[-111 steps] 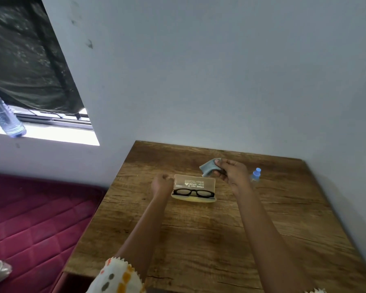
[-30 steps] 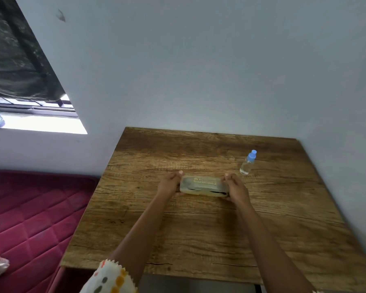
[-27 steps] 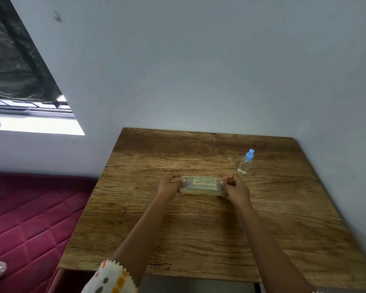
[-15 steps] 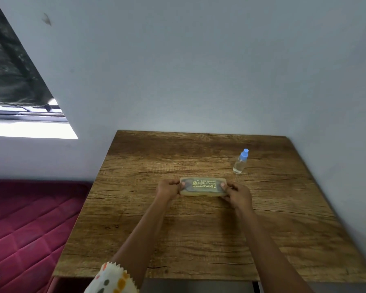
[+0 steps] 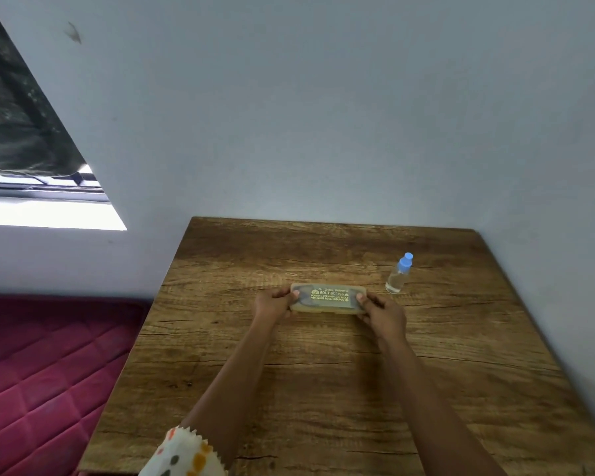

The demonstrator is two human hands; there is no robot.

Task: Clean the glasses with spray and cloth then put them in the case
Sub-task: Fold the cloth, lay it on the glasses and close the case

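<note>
The shut case lies mid-bench, pinched at its short ends by the curled fingers of the left hand and right hand; it looks light, stiff and slippery, so the ends seem the safest hold.

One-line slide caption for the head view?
Left hand and right hand grip the ends of the closed glasses case; spray bottle stands on the wooden table to its right.

Pale wall, bright window, wooden table, crimson mattress
</note>
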